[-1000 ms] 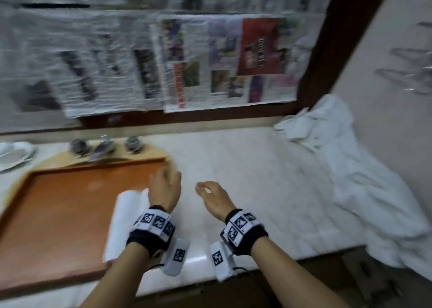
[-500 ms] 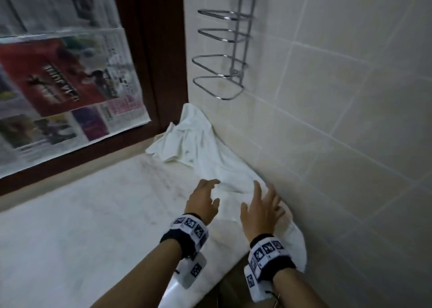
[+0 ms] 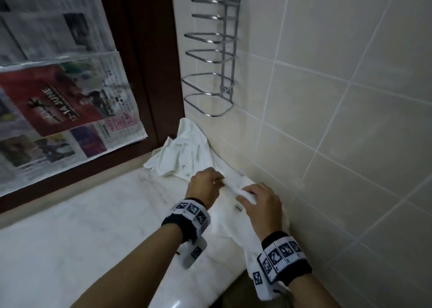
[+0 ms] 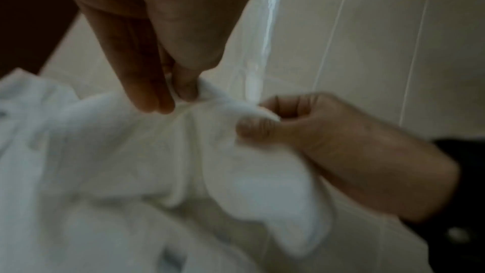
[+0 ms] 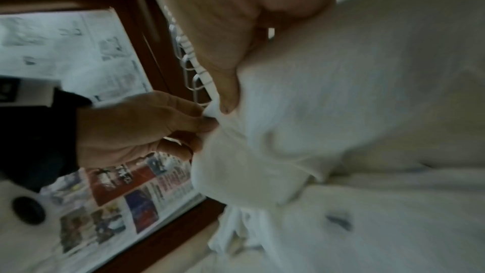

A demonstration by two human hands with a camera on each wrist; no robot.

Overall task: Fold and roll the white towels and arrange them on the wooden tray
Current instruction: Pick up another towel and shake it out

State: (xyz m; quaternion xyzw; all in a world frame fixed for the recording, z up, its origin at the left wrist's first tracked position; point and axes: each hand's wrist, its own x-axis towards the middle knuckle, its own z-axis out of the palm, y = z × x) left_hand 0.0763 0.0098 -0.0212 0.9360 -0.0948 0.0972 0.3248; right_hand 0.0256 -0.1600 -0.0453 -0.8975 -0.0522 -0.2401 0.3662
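White crumpled cloth towel (image 3: 224, 216) lies on the pale marble counter (image 3: 70, 237), bunched against the beige tiled wall (image 3: 327, 120). Left hand (image 3: 204, 186) pinches a raised fold of it between thumb and fingertips; right hand (image 3: 263, 202) grips the same fold just beside. Chrome wire rack (image 3: 210, 73) mounted above; newspaper sheets (image 3: 58, 97) cover the window

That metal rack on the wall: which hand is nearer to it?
Left. The left hand pinches the towel almost under the rack; the right hand holds it farther toward the person.
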